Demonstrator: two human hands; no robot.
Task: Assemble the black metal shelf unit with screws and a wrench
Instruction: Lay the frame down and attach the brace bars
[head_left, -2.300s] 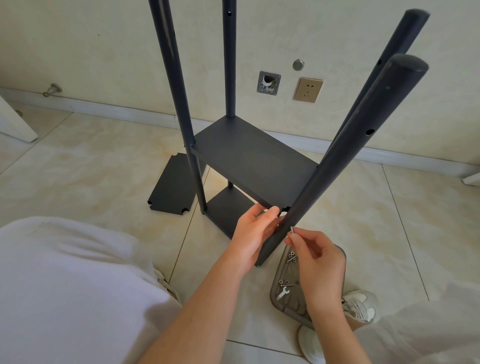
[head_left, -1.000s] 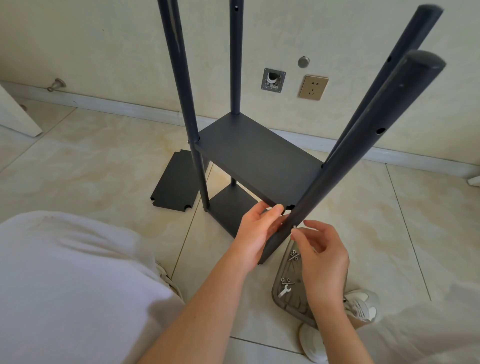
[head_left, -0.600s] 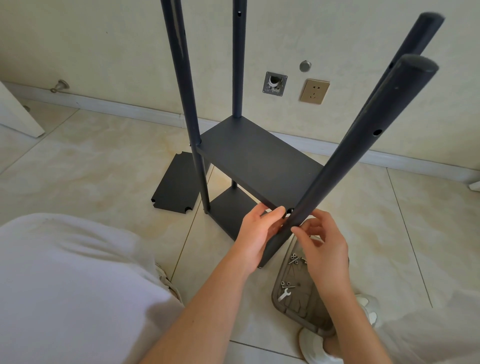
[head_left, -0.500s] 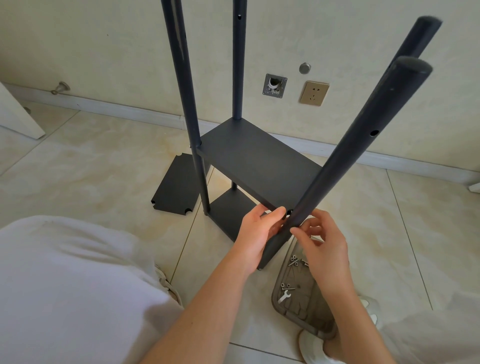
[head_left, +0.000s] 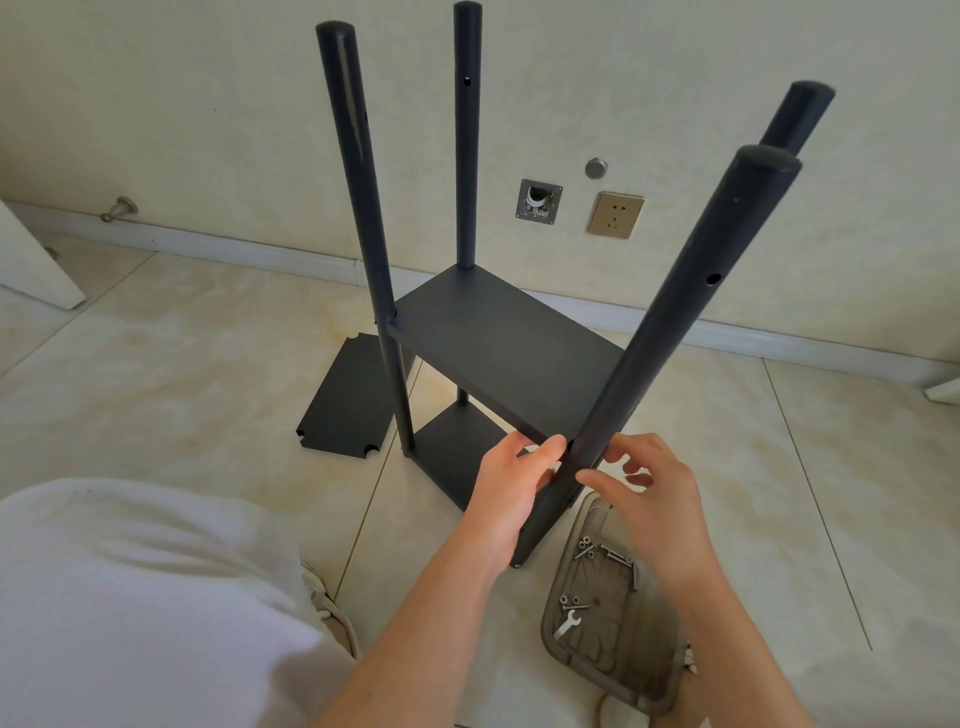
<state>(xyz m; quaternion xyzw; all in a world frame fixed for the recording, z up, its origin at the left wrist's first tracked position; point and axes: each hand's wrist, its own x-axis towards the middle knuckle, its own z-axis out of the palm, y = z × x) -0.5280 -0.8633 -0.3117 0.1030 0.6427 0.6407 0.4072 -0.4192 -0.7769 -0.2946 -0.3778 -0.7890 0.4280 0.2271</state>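
The black shelf unit stands on the tiled floor with a middle board (head_left: 498, 348), a lower board (head_left: 457, 452) and four upright poles. The near pole (head_left: 675, 312) leans toward me. My left hand (head_left: 509, 488) grips the near corner of the middle board, thumb on top, right beside that pole. My right hand (head_left: 654, 499) is at the same joint, thumb on the pole's front and fingers curled behind it. No screw shows in those fingers. A small wrench (head_left: 566, 623) and loose screws (head_left: 587, 548) lie in a grey tray (head_left: 613, 670) under my right wrist.
A spare black board (head_left: 348, 400) lies flat on the floor left of the unit. My white-clothed knee (head_left: 130, 597) fills the lower left. The wall close behind the unit carries a socket (head_left: 615, 214) and a pipe fitting (head_left: 539, 200).
My right hand, which pinched a screw, moved up to the joint and now curls around the near pole. The view tilted, so the pole tops show. My left hand stayed on the board corner.
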